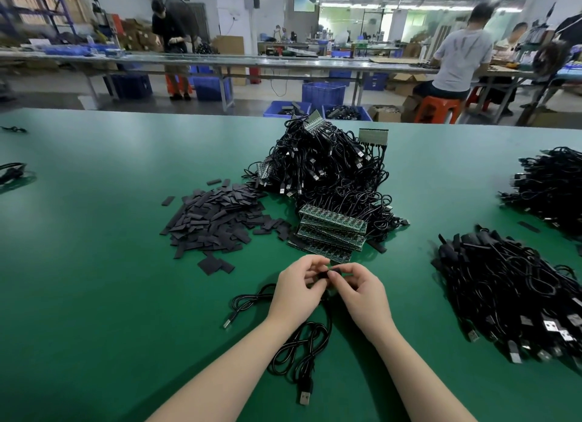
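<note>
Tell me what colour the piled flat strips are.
The flat strips are black, clearest in the head view.

Only two arms are shown. The bare left hand [296, 290] and the bare right hand [362, 295] are seen with slim, smooth fingers. The left forearm [220, 365] and the right forearm [419, 374] are left uncovered as far as they can be seen.

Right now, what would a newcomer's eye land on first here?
The heap of black USB cables at mid-table, with green circuit board strips stacked at its near foot. In front, the left hand and right hand pinch a small black piece; flat black sleeves lie piled to the left.
</note>
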Available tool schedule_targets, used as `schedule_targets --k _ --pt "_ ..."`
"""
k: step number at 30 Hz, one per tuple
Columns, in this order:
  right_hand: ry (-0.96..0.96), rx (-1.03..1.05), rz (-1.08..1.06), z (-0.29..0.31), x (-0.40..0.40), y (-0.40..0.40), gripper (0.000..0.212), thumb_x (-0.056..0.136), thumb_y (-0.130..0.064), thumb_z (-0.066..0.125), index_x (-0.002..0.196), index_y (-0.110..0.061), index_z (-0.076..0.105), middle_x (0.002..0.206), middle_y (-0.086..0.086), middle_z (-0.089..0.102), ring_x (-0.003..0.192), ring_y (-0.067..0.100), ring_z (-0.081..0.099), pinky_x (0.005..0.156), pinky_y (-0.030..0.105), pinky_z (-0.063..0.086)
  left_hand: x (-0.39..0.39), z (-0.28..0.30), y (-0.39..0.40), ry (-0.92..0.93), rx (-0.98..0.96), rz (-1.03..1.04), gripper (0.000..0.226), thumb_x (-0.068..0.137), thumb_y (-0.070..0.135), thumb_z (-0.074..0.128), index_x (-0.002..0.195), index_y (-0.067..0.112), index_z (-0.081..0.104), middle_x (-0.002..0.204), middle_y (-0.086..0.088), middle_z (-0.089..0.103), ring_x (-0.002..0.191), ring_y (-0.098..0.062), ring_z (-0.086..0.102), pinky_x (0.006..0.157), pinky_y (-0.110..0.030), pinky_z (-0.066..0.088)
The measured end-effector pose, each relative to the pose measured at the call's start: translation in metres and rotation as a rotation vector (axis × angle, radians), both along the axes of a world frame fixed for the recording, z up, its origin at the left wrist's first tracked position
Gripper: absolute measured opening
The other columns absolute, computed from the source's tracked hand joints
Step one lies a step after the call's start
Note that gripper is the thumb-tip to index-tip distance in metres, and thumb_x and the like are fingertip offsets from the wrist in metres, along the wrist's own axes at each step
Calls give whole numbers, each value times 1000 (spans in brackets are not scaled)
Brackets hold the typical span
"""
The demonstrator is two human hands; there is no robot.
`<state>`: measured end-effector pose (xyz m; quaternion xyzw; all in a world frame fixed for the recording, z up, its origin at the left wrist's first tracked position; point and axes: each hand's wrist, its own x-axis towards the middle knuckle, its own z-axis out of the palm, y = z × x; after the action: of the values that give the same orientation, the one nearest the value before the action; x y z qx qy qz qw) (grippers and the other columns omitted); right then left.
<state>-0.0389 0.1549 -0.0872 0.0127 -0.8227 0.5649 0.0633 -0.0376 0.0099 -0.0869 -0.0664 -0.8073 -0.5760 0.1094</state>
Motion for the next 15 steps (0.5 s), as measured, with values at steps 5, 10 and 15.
schedule_targets --k 5,10,15 --pt "-10 0 -15 1 0 0 7 89 -29 72 89 -32 65 74 -11 74 69 7 68 69 29 52 -1 0 0 0 -50 -7 42 86 13 66 91 54 61 91 21 70 87 3 65 79 -16 54" --pt "-4 -50 -25 1 0 -1 12 90 -27 71 79 -28 67 73 -7 73 67 8 66 65 29 51 0 0 0 12 -95 23 39 86 18 66 88 56 59 89 24 68 87 7 62 76 -11 51" --pt "0 -90 -53 1 0 -1 15 92 -27 69 78 -22 65 71 0 70 68 17 64 69 40 53 0 -3 0 8 -146 22 26 88 23 67 109 39 68 102 17 67 91 11 59 78 -9 49"
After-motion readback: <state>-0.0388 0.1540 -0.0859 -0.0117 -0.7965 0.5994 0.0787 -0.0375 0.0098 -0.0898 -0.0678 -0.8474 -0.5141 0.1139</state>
